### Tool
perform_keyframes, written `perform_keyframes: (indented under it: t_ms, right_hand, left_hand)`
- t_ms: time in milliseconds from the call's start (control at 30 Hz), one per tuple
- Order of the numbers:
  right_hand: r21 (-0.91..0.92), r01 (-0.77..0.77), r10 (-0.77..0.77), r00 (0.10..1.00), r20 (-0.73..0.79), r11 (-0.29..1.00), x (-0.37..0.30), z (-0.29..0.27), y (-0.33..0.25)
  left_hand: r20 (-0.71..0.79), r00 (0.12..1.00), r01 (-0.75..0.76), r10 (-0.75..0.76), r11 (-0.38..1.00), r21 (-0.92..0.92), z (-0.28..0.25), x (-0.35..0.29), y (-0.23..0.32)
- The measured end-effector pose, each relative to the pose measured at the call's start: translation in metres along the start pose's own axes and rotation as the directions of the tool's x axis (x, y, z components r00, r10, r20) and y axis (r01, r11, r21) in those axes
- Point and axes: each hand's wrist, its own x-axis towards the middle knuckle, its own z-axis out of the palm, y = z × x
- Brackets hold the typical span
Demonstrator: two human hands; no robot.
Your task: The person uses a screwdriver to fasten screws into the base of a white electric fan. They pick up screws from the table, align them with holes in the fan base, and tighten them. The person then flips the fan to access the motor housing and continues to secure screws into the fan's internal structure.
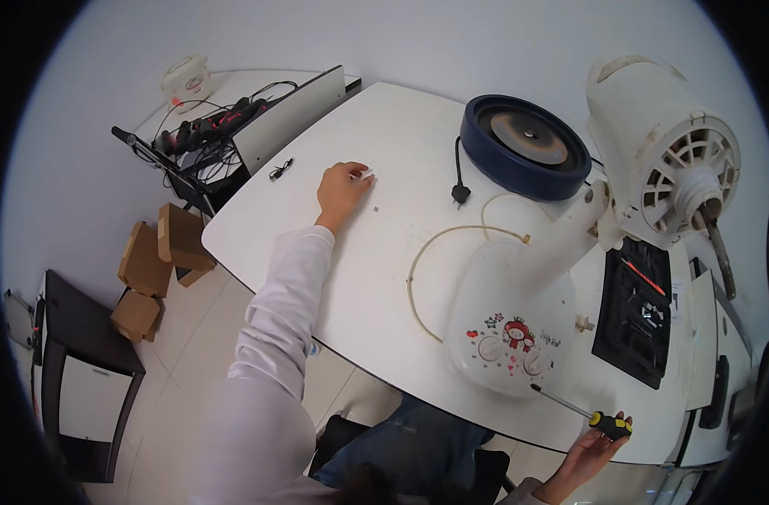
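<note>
My left hand [342, 195] is stretched out over the far left of the white table. Its fingers are closed on a small white piece [367, 175], too small to name, held at or just above the tabletop. My right hand [592, 454] is at the near right table edge, closed round a screwdriver [610, 424] with a black and yellow handle. Its shaft points left, the tip close to the base of a white fan [494, 303]. That base has two knobs and red cartoon prints. The fan's motor housing [654, 126] leans right, without blades or guard, its shaft bare.
A blue round hot plate [519, 181] with a black plug [460, 194] stands at the back. A pale cord [414, 269] loops beside the fan base. To the right lies a black tool case [633, 324]. Cardboard boxes [145, 261] are on the floor at left.
</note>
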Motion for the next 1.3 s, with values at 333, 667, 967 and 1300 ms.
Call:
perform_keyframes:
  t_ms: [333,667,967,1300]
  right_hand:
    - [0.010,-0.010,0.009,0.995,0.096,1.000,-0.002,0.000,-0.001]
    - [-0.002,-0.013,0.013,0.996,0.093,1.000,-0.007,0.012,0.000]
    - [0.210,-0.052,-0.040,0.910,0.413,0.976,-0.040,0.031,-0.008]
    - [0.174,0.071,-0.141,0.893,0.427,0.982,-0.070,0.050,-0.031]
  left_hand:
    - [0.004,1.000,0.002,-0.002,0.998,0.070,0.002,-0.002,0.005]
    - [0.021,0.999,0.046,-0.043,0.987,-0.156,-0.009,-0.003,0.001]
    - [0.359,0.860,0.471,0.363,-0.293,-0.832,-0.093,-0.195,0.109]
    - [0.429,0.821,0.571,0.378,-0.555,-0.604,-0.074,-0.301,0.162]
